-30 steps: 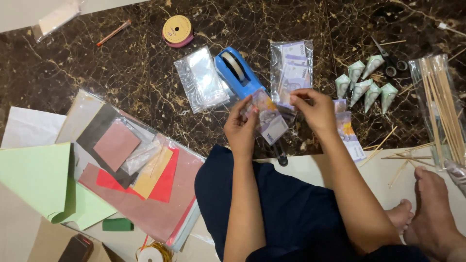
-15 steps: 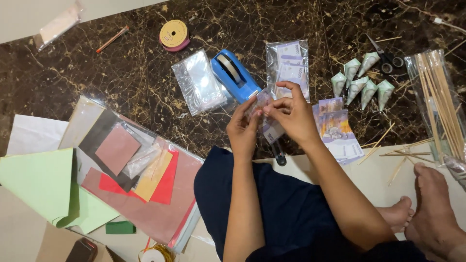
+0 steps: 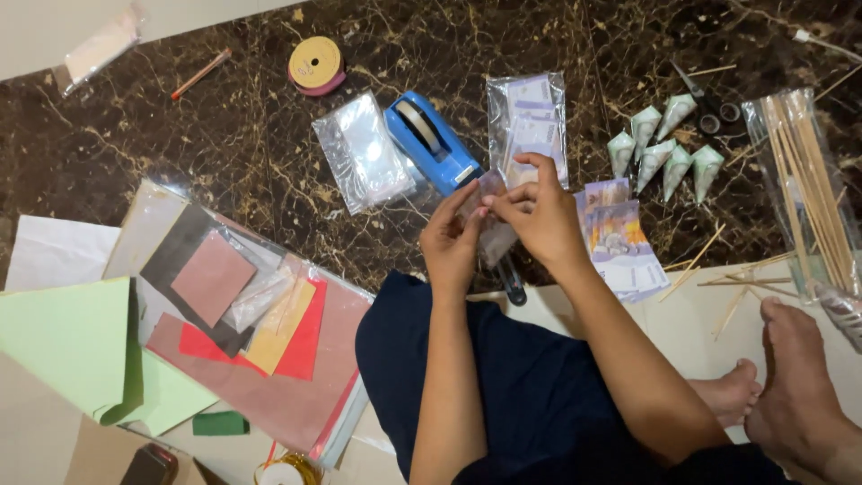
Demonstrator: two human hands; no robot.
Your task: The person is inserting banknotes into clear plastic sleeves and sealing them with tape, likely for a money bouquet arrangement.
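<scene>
Both hands, left hand [image 3: 452, 241] and right hand [image 3: 539, 216], pinch a small clear bag [image 3: 492, 235]; fingers clamped near its mouth keep it steady.

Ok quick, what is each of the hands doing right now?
Left hand: closed, pinching the small clear plastic packet.
Right hand: closed, pinching the same packet from the other side.
</scene>
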